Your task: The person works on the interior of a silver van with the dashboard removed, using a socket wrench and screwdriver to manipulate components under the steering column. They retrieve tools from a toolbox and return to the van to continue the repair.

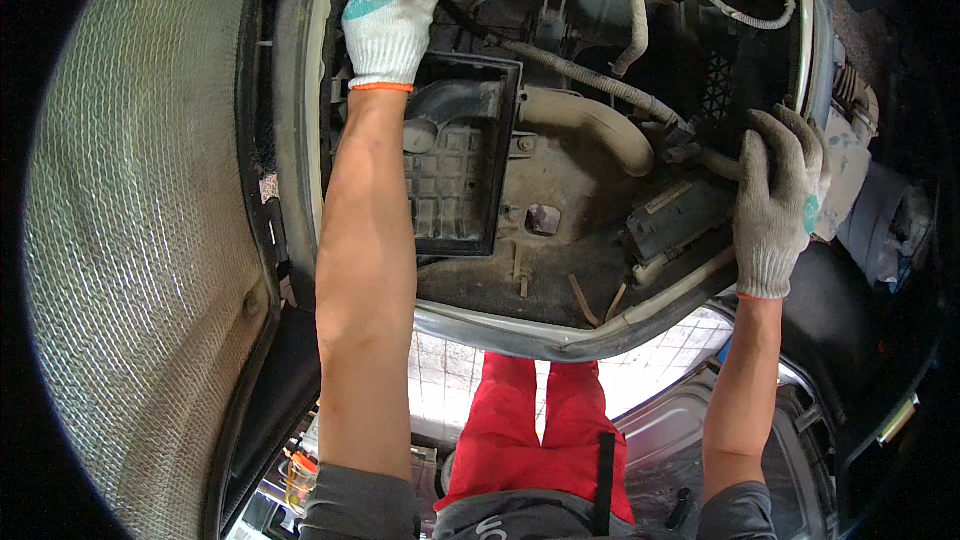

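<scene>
Bright light washed over a pale, grid-lined floor as I watched from a distance; a coarse, silvery woven sheet lined the left side, while shadow darkened the far right.

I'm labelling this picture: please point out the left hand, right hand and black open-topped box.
Left hand [394, 18]: head view, back of the glove.
Right hand [780, 178]: head view, back of the glove.
Black open-topped box [452, 183]: head view, ribbed floor.
</scene>
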### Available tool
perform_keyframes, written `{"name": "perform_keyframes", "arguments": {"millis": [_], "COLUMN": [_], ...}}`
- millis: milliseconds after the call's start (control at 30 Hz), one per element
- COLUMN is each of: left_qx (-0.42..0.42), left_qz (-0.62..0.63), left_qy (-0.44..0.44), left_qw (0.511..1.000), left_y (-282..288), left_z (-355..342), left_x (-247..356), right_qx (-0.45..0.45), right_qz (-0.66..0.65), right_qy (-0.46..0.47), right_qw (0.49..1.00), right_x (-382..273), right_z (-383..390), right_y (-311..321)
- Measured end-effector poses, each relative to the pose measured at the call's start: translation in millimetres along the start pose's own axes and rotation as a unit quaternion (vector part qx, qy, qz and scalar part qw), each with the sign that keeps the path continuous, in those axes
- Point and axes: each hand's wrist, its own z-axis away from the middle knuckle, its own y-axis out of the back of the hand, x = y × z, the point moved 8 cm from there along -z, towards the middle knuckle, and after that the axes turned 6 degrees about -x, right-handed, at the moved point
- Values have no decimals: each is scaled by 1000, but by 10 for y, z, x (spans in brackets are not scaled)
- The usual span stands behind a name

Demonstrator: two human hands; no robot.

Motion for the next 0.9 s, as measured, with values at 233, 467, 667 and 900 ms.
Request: {"name": "perform_keyframes", "arguments": {"millis": [233,467,667,900], "left_qx": [13,2,13,-5], "left_qz": [2,2,7,3], "left_qy": [20,40,29,42], "left_qw": [1000,999,999,999], "left_y": [-25,-35,-36,-127], "left_z": [10,4,13,32], "left_x": [-21,-14,-68,-117], "right_qx": [-6,-5,-26,-1], "right_qz": [6,2,17,3], "right_qy": [6,-8,2,-3], "right_qw": [1000,1000,1000,1000], "right_x": [-5,-28,-10,10], "right_z": [8,-3,-14,-10], "right_y": [15,54,44,82]}}
